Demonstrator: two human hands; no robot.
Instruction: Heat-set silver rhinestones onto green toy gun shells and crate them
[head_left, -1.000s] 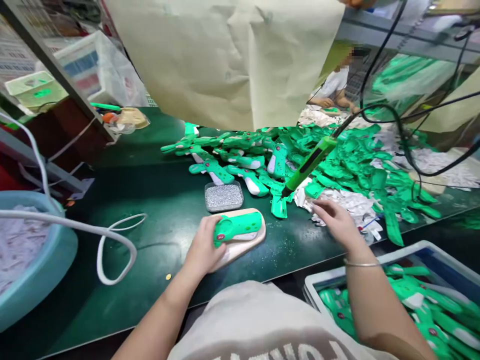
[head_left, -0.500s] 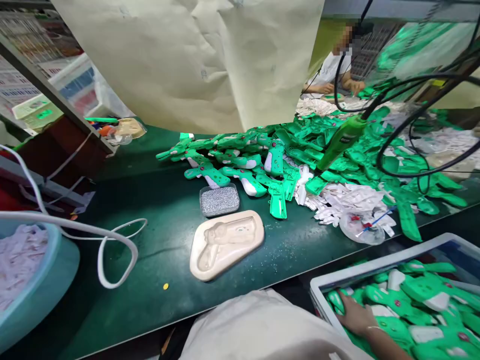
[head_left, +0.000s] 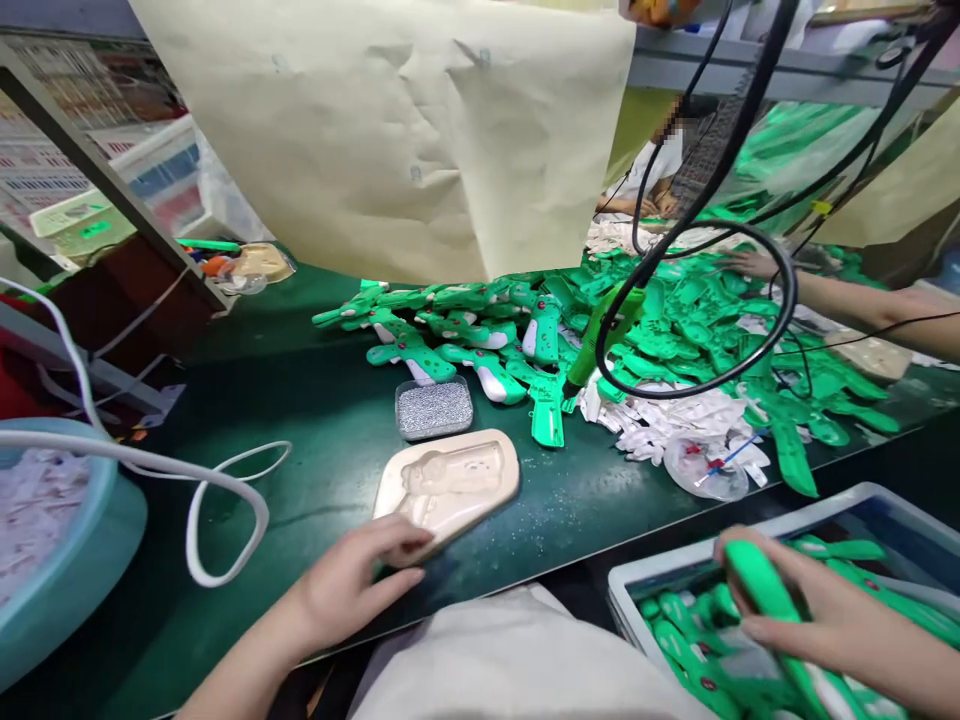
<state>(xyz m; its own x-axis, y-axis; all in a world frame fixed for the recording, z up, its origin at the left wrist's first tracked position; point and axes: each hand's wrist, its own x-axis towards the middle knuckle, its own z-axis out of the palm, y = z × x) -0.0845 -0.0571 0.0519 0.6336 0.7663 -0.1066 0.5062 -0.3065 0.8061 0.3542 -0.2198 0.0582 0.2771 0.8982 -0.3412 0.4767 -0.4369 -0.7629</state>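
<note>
My left hand (head_left: 352,585) rests on the green table at the near corner of a beige moulded jig (head_left: 448,487), fingers loosely curled, touching its edge and holding nothing I can see. My right hand (head_left: 817,610) is over the white bin (head_left: 840,510) at lower right, fingers wrapped round a green toy-gun part (head_left: 757,590). The jig's cavity is bare. A small clear tray of silver screws (head_left: 434,408) sits just behind the jig.
A heap of green toy parts (head_left: 675,330) and white pieces covers the table's right half. A green electric screwdriver (head_left: 600,335) hangs on black cables. A blue basin (head_left: 67,560) and white hose (head_left: 202,500) lie left. Another person's arm (head_left: 862,300) reaches in from the right.
The green part left the jig a second ago. My right hand went down into the bin and now lifts a green part; my left hand has come back beside the jig.
</note>
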